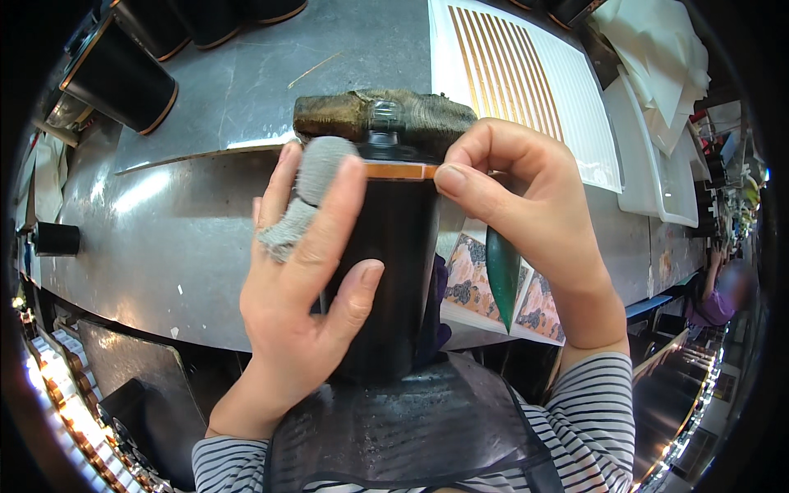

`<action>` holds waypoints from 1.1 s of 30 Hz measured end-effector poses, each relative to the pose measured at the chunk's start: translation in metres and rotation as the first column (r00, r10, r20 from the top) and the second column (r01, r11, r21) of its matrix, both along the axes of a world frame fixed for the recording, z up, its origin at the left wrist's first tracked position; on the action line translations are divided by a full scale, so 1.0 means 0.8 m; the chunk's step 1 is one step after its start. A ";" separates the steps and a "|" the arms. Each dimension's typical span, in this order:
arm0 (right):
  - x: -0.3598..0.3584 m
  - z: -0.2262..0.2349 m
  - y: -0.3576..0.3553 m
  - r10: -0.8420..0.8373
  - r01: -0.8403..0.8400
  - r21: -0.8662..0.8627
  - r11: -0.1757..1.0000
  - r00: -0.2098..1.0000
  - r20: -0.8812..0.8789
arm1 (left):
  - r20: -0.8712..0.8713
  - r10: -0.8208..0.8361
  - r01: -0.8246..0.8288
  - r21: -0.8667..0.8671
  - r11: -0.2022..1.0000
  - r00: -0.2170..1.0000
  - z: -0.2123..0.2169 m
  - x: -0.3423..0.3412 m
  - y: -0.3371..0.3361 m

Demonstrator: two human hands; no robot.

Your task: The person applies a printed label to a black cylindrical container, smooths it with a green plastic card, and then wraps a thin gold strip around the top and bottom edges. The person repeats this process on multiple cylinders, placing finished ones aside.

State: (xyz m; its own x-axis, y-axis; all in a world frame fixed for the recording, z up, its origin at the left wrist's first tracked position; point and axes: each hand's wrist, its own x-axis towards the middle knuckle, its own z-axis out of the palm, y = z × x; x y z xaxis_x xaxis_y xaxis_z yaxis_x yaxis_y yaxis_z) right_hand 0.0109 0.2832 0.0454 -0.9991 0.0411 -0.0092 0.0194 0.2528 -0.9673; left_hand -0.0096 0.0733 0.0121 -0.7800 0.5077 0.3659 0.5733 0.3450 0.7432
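A black cylinder point(385, 279) points away from me, its near end at my dark apron. Around its far rim runs a copper-coloured strip point(399, 172). My right hand point(518, 185) pinches the strip's right end between thumb and forefinger. My left hand point(300, 271) lies along the cylinder's left side, fingers stretched and spread, with the fingertips near the strip. Grey cloth wraps point(325, 171) cover part of its fingers. Just beyond the rim is a worn, brownish wrapped bar point(411, 113) with a clear fitting at its middle.
Upper right lies a white sheet point(575, 107) with copper strips, beside a white tray point(657, 156). Black cylinders with copper rims point(123, 78) stand upper left. A green leaf-shaped piece point(501, 275) overlies patterned paper point(468, 283). Another person point(727, 292) is at far right.
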 end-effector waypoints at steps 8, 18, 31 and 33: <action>0.017 -0.004 0.007 -0.116 0.116 0.001 0.993 0.993 -0.035 | -0.241 -0.095 0.038 -0.231 0.972 0.966 0.018 0.004 0.028; 0.022 -0.012 -0.004 0.279 0.241 0.667 0.705 0.770 -0.574 | 0.200 0.018 -0.074 0.281 0.957 0.980 0.015 -0.038 0.016; 0.021 -0.012 -0.003 0.405 0.275 0.815 0.510 0.759 -0.509 | 0.581 -0.224 -0.094 0.465 0.880 0.782 0.021 -0.052 0.023; 0.020 -0.011 -0.004 0.418 0.269 0.825 0.497 0.760 -0.499 | 0.477 -0.142 -0.053 0.372 0.927 0.867 0.018 -0.054 0.023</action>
State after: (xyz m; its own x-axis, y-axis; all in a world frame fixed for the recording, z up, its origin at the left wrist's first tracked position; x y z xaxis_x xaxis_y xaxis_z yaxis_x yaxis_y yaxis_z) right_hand 0.0269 0.2800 0.0365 -0.7533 -0.3897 0.5299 -0.4905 0.8695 -0.0578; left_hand -0.0530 0.0919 0.0265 -0.8843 0.4542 0.1079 0.1109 -0.0202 0.9936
